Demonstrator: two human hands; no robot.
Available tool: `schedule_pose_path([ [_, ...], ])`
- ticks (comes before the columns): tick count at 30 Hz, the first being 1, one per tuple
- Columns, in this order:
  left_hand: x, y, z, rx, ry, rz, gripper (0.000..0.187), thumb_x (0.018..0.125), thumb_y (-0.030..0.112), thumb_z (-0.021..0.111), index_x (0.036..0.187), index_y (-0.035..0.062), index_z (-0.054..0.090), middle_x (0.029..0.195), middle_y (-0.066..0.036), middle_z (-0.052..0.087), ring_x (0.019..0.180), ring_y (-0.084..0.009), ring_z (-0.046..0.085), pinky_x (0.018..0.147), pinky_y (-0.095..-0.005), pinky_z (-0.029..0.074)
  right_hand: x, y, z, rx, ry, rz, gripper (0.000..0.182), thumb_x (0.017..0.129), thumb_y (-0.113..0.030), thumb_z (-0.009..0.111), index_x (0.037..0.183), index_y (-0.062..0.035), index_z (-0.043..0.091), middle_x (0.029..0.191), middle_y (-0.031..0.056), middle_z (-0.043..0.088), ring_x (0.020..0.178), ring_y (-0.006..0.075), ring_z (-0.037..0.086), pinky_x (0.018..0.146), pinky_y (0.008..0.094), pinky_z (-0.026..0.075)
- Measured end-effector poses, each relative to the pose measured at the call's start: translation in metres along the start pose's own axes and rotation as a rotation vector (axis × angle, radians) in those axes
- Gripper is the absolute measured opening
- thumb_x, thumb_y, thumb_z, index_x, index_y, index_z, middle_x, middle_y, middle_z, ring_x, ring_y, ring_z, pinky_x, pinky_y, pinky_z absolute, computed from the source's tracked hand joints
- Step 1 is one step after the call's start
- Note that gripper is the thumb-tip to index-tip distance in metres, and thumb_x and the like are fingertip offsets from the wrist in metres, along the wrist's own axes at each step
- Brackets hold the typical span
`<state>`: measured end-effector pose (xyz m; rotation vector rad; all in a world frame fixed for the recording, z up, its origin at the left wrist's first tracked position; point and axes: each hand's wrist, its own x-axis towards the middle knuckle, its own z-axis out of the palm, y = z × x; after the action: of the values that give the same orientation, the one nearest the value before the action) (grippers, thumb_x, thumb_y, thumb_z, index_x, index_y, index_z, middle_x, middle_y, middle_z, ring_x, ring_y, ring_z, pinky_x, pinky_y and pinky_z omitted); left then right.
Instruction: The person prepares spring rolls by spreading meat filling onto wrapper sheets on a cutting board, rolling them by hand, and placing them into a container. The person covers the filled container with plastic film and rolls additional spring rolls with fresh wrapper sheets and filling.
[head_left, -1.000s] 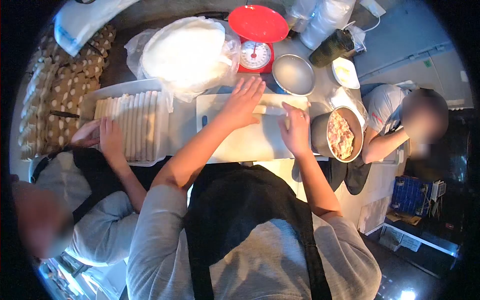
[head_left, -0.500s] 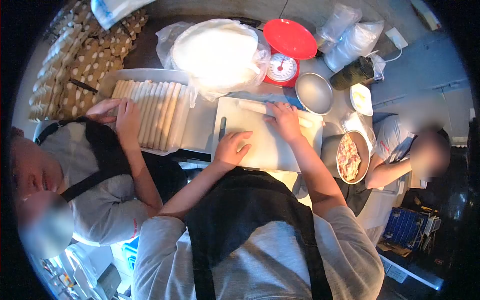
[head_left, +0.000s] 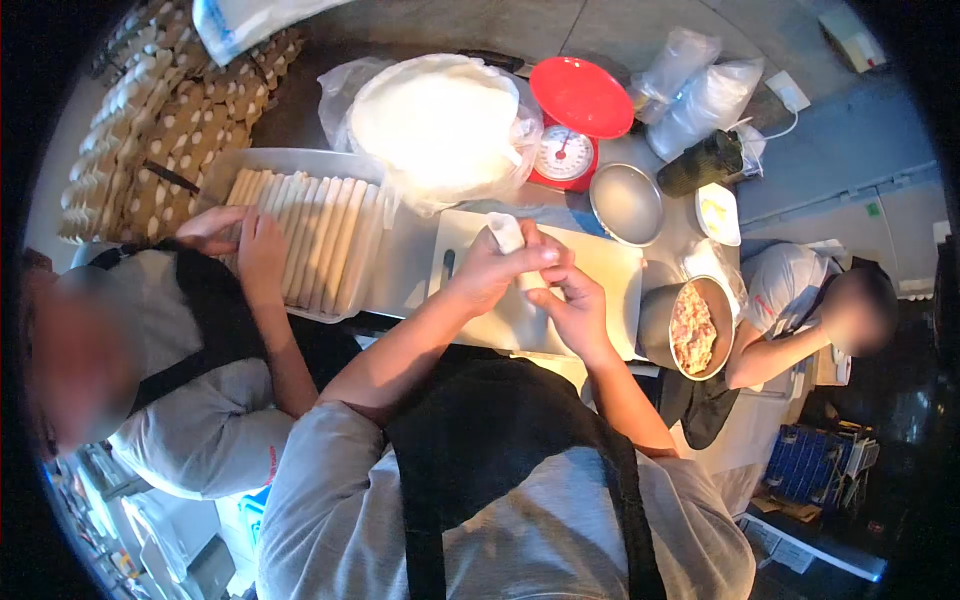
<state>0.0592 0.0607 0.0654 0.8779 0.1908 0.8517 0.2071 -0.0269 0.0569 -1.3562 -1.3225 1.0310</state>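
My left hand [head_left: 488,276] and my right hand [head_left: 578,308] are both closed around one pale, uncooked spring roll [head_left: 507,234], raised above a white cutting board [head_left: 612,282]. The roll's far end sticks out past my left fingers, tilted up towards me. Its middle is partly hidden by my fingers. To the right of the board stands a metal pot [head_left: 652,325] with a chunky pinkish filling [head_left: 693,330] in it. Left of the board, a clear plastic tub [head_left: 365,290] holds several finished long rolls [head_left: 318,240] lying side by side.
Behind the board lie a white stack of wrappers in plastic [head_left: 435,120], a red kitchen scale [head_left: 566,158] and a metal bowl [head_left: 627,207]. Egg trays [head_left: 190,130] stand at the back left. A person on the left has both hands [head_left: 262,245] at the tub; another sits at right.
The roll lay on the board under my right hand, with my left hand open beside it. Now it is lifted and tilted, with both hands closed on it.
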Motion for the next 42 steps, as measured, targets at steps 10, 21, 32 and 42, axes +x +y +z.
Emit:
schedule_pose_path([
  [10, 0.000, 0.037, 0.062, 0.715, 0.157, 0.219, 0.028, 0.076, 0.007, 0.078, 0.065, 0.0079, 0.052, 0.062, 0.005, 0.051, 0.061, -0.0016, 0.043, 0.052, -0.0211, 0.036, -0.020, -0.056, -0.020, -0.651, 0.497, -0.862, 0.038, 0.085, -0.046, 0.061, 0.105, -0.0135, 0.066, 0.122, 0.0126, 0.056, 0.111, 0.0296, 0.050, 0.097, 0.0464, 0.037],
  [21, -0.006, 0.038, 0.065, 0.822, 0.102, 0.439, 0.024, 0.068, 0.011, 0.076, 0.067, 0.0033, 0.053, 0.061, -0.011, 0.054, 0.053, -0.0222, 0.050, 0.052, -0.0330, 0.041, 0.009, -0.111, -0.019, -1.020, 0.162, -1.001, 0.045, 0.089, -0.055, 0.048, 0.098, -0.0193, 0.073, 0.122, 0.0091, 0.060, 0.117, 0.0307, 0.048, 0.103, 0.0469, 0.029],
  [32, -0.006, 0.054, 0.064, 0.622, -0.049, 0.102, 0.024, 0.076, 0.006, 0.071, 0.063, 0.0044, 0.051, 0.060, 0.002, 0.051, 0.063, -0.0023, 0.045, 0.055, -0.0239, 0.038, 0.013, -0.109, -0.025, -0.602, 0.085, -0.839, 0.051, 0.092, -0.055, 0.042, 0.091, -0.0146, 0.074, 0.119, 0.0132, 0.061, 0.116, 0.0353, 0.048, 0.099, 0.0480, 0.035],
  [42, -0.009, 0.064, 0.079, 0.535, -0.226, -0.114, 0.025, 0.076, 0.011, 0.075, 0.066, 0.0049, 0.053, 0.063, 0.003, 0.052, 0.065, -0.0028, 0.047, 0.060, -0.0241, 0.040, 0.021, -0.114, -0.039, -0.206, -0.137, -0.750, 0.055, 0.094, -0.055, 0.039, 0.086, -0.0117, 0.073, 0.116, 0.0124, 0.063, 0.115, 0.0356, 0.049, 0.101, 0.0470, 0.030],
])
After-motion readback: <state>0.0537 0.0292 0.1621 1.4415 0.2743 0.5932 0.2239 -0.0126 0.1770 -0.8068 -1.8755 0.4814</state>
